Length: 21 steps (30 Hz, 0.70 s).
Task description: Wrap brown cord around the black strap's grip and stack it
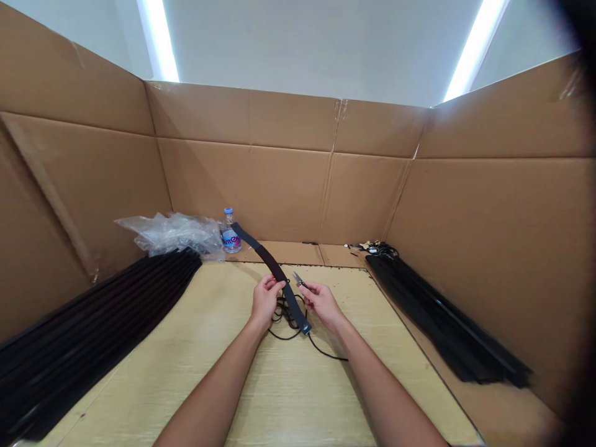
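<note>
My left hand (267,302) pinches a long dark strap (270,261) near its middle, thumb on top. The strap slants from the bottle at the back down toward me, its lower end between my hands. In my right hand (322,303) is a small pair of thread snips (299,280), the pointed blades aimed up and left, close to the strap but apart from it. A tangle of black cord (282,310) shows behind and beneath the strap. One length of the cord runs right, toward my right forearm.
Cardboard walls (242,186) enclose the pale table (186,372). Stacked black strips (116,329) lie along the left, and a black bundle (437,316) along the right. Clear plastic bags (174,233) and a water bottle (230,239) stand at the back left; small cords (382,249) at the back right.
</note>
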Each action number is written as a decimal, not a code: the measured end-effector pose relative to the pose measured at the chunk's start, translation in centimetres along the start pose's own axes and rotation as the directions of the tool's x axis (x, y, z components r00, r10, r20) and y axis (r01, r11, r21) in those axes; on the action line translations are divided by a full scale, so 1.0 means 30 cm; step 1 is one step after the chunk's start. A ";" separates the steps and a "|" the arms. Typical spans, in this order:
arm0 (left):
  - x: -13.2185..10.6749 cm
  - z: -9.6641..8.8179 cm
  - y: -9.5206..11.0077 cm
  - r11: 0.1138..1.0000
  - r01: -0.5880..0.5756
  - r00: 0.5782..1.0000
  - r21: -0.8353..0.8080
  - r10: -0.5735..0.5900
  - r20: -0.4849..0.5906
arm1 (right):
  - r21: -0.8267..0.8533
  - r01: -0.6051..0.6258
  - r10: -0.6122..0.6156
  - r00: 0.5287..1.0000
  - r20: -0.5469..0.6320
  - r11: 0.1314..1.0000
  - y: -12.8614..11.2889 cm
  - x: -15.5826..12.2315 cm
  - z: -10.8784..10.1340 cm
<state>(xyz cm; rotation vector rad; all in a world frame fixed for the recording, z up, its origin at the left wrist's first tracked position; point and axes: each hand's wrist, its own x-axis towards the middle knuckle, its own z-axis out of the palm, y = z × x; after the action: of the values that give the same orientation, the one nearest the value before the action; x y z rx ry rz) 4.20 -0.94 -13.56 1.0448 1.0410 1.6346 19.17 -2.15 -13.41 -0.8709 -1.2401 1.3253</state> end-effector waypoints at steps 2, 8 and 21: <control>-0.001 -0.001 0.000 1.000 0.002 1.000 -0.002 -0.002 -0.002 | -0.057 0.020 -0.020 1.000 -0.006 0.998 0.003 0.001 0.000; -0.001 -0.004 0.000 1.000 0.000 1.000 -0.005 0.000 0.004 | -0.228 0.108 -0.110 0.994 0.004 0.968 0.011 -0.005 0.006; -0.018 0.013 0.014 1.000 -0.006 1.000 -0.015 0.006 0.025 | -0.422 0.160 -0.160 0.986 0.037 0.892 0.019 -0.028 0.007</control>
<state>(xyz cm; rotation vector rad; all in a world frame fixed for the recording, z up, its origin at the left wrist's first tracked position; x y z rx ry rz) 4.59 -1.49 -13.14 1.0572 1.0085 1.6279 18.99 -2.92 -14.04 -1.0426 -1.5991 0.9351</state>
